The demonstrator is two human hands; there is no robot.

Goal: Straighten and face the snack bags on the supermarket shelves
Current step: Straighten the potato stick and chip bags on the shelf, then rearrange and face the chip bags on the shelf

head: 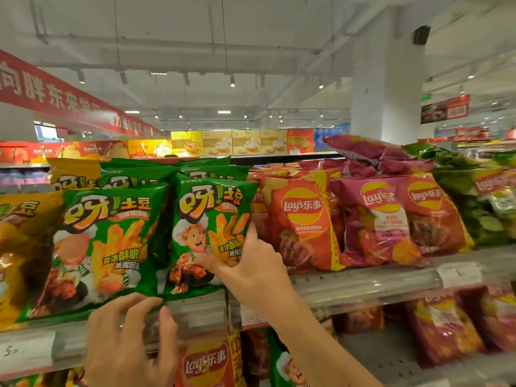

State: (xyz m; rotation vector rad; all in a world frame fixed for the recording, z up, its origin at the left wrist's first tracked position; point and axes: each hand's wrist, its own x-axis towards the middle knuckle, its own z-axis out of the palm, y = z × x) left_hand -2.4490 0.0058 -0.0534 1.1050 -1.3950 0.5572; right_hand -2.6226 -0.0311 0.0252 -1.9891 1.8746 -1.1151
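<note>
Green snack bags stood in two stacks along the front edge of the upper shelf (363, 283), their printed faces turned outward. The right hand (251, 272) reached up to the right green bag (206, 236), thumb laid on the bag's lower front and forefinger stretched up along its right edge, so the bag was pinched between them; the other fingers were hidden behind it. The left hand (131, 339) sat lower, at the shelf's front rail, its fingers loosely spread and curled, the tips touching the bottom corner where the left green bag (103, 247) met its neighbour; whether they gripped it I could not tell. A ring showed on one finger. Just beside the right green bag, toward the right end of the shelf, stood an orange-red Lay's bag (301, 219), then a pink Lay's bag (377, 219). A yellow bag (16, 247) stood at the left end. More bags filled the lower shelf (391, 356).
</note>
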